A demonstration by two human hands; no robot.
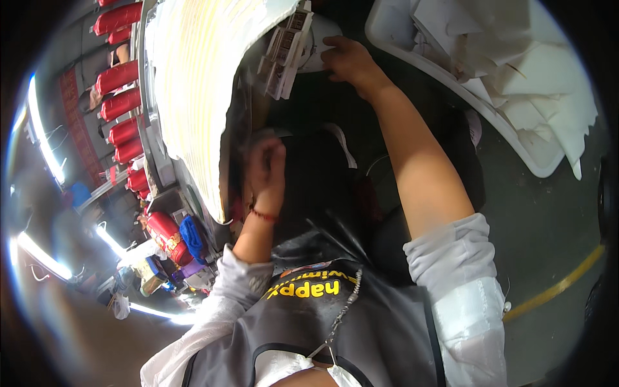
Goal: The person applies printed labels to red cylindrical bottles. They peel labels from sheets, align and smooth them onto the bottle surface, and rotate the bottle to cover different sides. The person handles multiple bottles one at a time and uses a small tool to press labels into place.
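Observation:
My right hand [353, 64] reaches forward beside a white rounded piece [320, 42]. Its fingertips are apart at the edge of that piece, and nothing shows between them. Just left of it stands a white stepped holder with brown panels [284, 55]; its far end runs out of view. My left hand [265, 169], a red bracelet at its wrist, is raised in front of my dark apron, beside the edge of a large cream striped sheet [193, 77]. Motion smears its fingers, and I cannot make out anything in them.
At the right, a white plastic bin [541, 161] holds crumpled white sheets [535, 84]. Several red padded rolls [119, 77] line the far left side of the table. A red bundle [166, 233] and a blue cloth [191, 237] lie at the lower left. A yellow line [554, 287] crosses the floor.

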